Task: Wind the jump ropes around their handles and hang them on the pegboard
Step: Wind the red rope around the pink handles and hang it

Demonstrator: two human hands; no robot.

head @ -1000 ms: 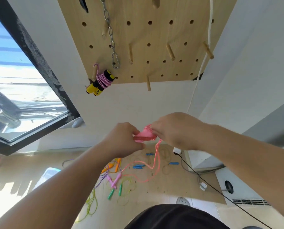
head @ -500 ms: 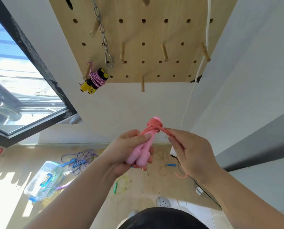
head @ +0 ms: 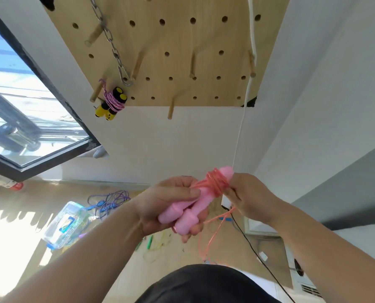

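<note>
I see the left hand (head: 169, 206) curled around two pink handles (head: 188, 213), held together well below the pegboard (head: 182, 51). Coral rope (head: 215, 182) is wound near their top ends. I judge the coils could slide off that end if tension drops. The right hand (head: 252, 200) pinches the rope beside the coils, and a loose tail (head: 212, 232) dangles.

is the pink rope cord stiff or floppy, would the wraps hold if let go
Likely floppy: the loose cord sags in limp curves below the hands. The wraps sit bunched near the top of the pink handles, so they would probably slacken if the right hand let go. The set seems light: the left hand alone grips both handles.
</note>
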